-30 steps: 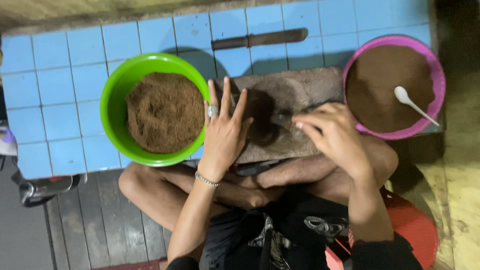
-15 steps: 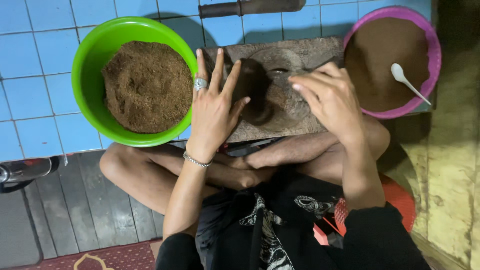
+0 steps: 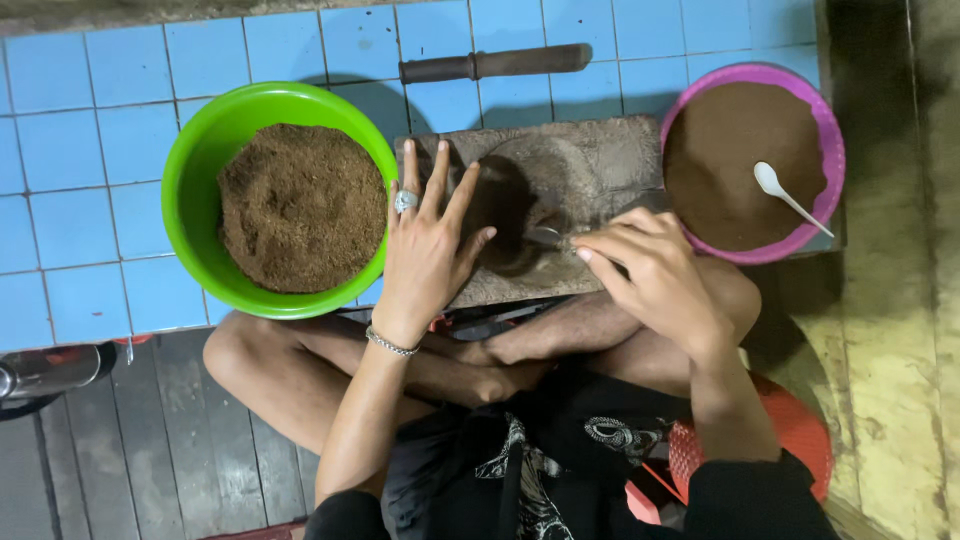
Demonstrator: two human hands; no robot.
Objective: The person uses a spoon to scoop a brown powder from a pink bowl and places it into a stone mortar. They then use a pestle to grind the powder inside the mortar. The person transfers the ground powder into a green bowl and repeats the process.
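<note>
Right hand: grip clenched on a metal spoon, fingers curled, knuckles up; only the spoon's bowl end visible past the fingertips, tip resting against the dark brown powder mound. Left hand: grip released, palm down, fingers spread flat on the grinding stone slab, just beside the mound's left side. Silver ring on one finger; metal chain bracelet at the wrist.

Powder mound: near the slab's middle, in a shallow worn hollow, between the two hands. Slab: grey, rectangular, lying on the floor in front of the crossed bare legs, near edge partly over the knees.

Left of slab: bright green plastic bowl, rim touching or nearly touching the slab's left edge, filled with coarse brown granular material. Right of slab: pink-purple plastic bowl, filled with finer, darker brown powder; white plastic spoon lying on that powder, handle toward the right rim.

Beyond slab: dark cylindrical stone roller, lying crosswise on the blue tiled floor. Near side: dark wooden planks. Lower left edge: part of a metal object, kind not determinable. Under the right thigh: red woven item, partly hidden.
</note>
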